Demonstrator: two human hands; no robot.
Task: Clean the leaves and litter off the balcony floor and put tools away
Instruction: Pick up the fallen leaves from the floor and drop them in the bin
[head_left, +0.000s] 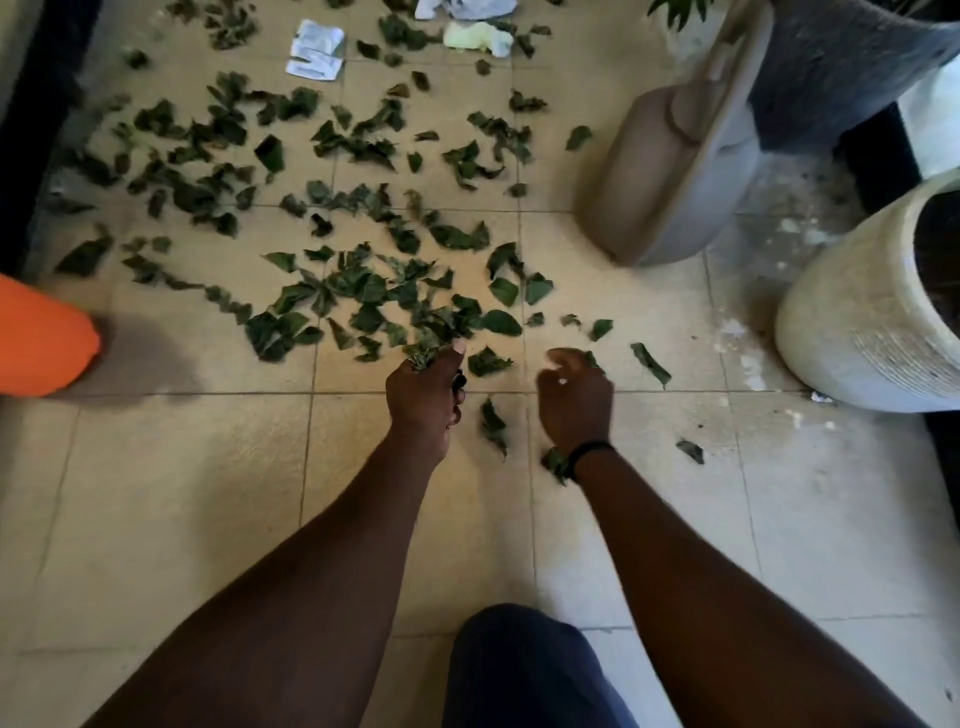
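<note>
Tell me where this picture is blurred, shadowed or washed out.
Head view: the dustpan is smeared by blur; the orange object throws a dark shadow on the floor tiles; top right edge is washed out; leaves near the left hand stay fairly sharp; wide-angle bending at edges.

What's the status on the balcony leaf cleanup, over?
Left hand grips a bunch of leaves. Right hand curled, reaching for a leaf. Most leaves and paper litter still on the floor. Nothing blocking.
</note>
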